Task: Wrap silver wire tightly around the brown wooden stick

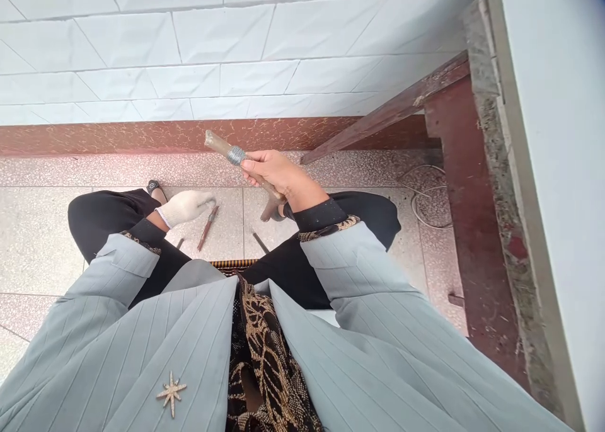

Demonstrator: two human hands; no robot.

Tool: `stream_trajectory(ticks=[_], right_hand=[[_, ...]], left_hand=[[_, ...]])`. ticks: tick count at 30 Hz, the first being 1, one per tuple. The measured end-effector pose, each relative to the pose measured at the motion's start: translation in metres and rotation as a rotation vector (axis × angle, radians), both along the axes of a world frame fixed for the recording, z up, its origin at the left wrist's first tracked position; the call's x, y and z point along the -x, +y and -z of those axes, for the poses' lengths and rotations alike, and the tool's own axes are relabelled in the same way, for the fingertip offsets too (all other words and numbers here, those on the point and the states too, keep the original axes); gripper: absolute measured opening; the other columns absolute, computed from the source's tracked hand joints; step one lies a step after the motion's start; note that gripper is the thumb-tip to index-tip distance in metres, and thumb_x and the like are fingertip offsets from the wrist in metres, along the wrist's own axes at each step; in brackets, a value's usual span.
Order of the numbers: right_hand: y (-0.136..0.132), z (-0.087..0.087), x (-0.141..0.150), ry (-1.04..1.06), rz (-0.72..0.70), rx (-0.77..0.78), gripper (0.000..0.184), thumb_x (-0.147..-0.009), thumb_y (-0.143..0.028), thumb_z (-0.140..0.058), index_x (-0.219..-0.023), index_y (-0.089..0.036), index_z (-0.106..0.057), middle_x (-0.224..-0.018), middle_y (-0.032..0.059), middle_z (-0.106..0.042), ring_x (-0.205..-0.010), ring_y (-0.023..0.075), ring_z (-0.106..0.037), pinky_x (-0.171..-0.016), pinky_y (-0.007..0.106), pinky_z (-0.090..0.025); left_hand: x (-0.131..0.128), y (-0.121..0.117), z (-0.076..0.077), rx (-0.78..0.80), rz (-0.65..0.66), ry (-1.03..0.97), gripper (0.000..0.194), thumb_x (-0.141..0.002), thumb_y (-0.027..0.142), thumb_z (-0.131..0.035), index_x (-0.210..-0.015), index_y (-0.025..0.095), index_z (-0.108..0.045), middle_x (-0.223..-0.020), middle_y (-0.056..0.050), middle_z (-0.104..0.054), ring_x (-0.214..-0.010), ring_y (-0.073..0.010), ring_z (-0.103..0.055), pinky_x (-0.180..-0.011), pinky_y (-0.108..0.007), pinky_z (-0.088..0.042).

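Observation:
A forked wooden stick (218, 144) is gripped in my bare right hand (271, 170), its long end pointing up and left. Grey metal wire (236, 155) is wound in a tight band around the stick, just beyond my thumb. My left hand (186, 208) wears a white knitted glove, its fingers stretched toward the right. Close by its fingertips is a slim tool with reddish handles (207, 230), which looks like pliers. Whether the fingertips touch this tool cannot be made out. The undersides of the gloved fingers are hidden.
White tiled wall (217, 35) with a reddish-brown base strip rises in front. Speckled floor tiles (42, 237) lie below. At right stands a dark red wooden frame (472, 199) with a slanting brace, and a pale cable (418, 208) loops on the floor beside it.

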State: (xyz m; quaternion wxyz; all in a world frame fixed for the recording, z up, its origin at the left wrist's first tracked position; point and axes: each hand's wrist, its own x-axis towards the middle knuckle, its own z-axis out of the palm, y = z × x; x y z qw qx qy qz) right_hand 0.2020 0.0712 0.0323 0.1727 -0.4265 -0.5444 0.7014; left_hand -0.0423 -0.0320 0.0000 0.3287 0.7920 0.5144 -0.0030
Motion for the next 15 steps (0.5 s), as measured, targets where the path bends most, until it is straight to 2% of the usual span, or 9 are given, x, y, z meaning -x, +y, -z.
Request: stream_trajectory(ticks=[3,5,8,10,13,15], right_hand=[[-0.001,0.008,0.006,-0.085,-0.020,-0.065,0.022,-0.091,-0.034,-0.070,-0.082,-0.020,-0.056,-0.070,0.0005,-0.056,-0.059,0.0123,-0.047,-0.054,0.025,-0.038],[0.001,0.012,0.007,-0.261,-0.053,-0.194,0.022,-0.093,-0.031,-0.065,-0.078,-0.021,-0.053,-0.071,0.0020,-0.056,-0.061,0.0140,-0.048,-0.057,0.027,-0.037],[0.005,0.018,0.005,-0.606,-0.183,-0.478,0.025,-0.093,-0.030,-0.065,-0.074,-0.021,-0.051,-0.075,0.0061,-0.058,-0.072,0.0196,-0.054,-0.064,0.032,-0.037],[0.005,0.022,0.004,-0.767,-0.327,-0.586,0.025,-0.090,-0.029,-0.069,-0.073,-0.021,-0.053,-0.078,0.0086,-0.060,-0.080,0.0234,-0.057,-0.067,0.033,-0.035],[0.001,0.024,0.003,-0.809,-0.625,-0.529,0.028,-0.084,-0.023,-0.076,-0.065,-0.020,-0.055,-0.070,0.0065,-0.058,-0.076,0.0219,-0.058,-0.067,0.033,-0.034],[-0.002,0.020,0.001,-0.654,-0.830,-0.392,0.023,-0.081,-0.021,-0.077,-0.066,-0.020,-0.061,-0.064,0.0024,-0.056,-0.067,0.0178,-0.055,-0.065,0.032,-0.034]], left_hand=[[-0.001,-0.002,-0.001,0.000,0.019,0.092,0.031,-0.103,0.035,-0.041,-0.102,0.022,-0.070,-0.093,-0.005,-0.075,-0.087,-0.0194,-0.070,-0.078,-0.028,-0.048],[-0.005,-0.001,-0.005,-0.001,0.049,0.167,0.034,-0.105,0.037,-0.041,-0.105,0.023,-0.071,-0.094,-0.005,-0.076,-0.085,-0.0203,-0.070,-0.075,-0.029,-0.047],[-0.016,0.004,-0.014,-0.025,0.119,0.275,0.037,-0.106,0.038,-0.039,-0.108,0.022,-0.072,-0.095,-0.007,-0.076,-0.084,-0.0220,-0.071,-0.069,-0.030,-0.043],[-0.020,0.010,-0.020,-0.054,0.168,0.317,0.036,-0.106,0.037,-0.041,-0.108,0.022,-0.073,-0.095,-0.007,-0.077,-0.084,-0.0222,-0.070,-0.067,-0.031,-0.041],[-0.018,0.020,-0.027,-0.081,0.180,0.319,0.029,-0.102,0.031,-0.046,-0.109,0.024,-0.074,-0.101,-0.007,-0.078,-0.087,-0.0223,-0.070,-0.069,-0.031,-0.042],[-0.011,0.026,-0.027,-0.083,0.110,0.288,0.027,-0.100,0.030,-0.049,-0.109,0.024,-0.074,-0.100,-0.006,-0.077,-0.089,-0.0230,-0.070,-0.072,-0.031,-0.044]])
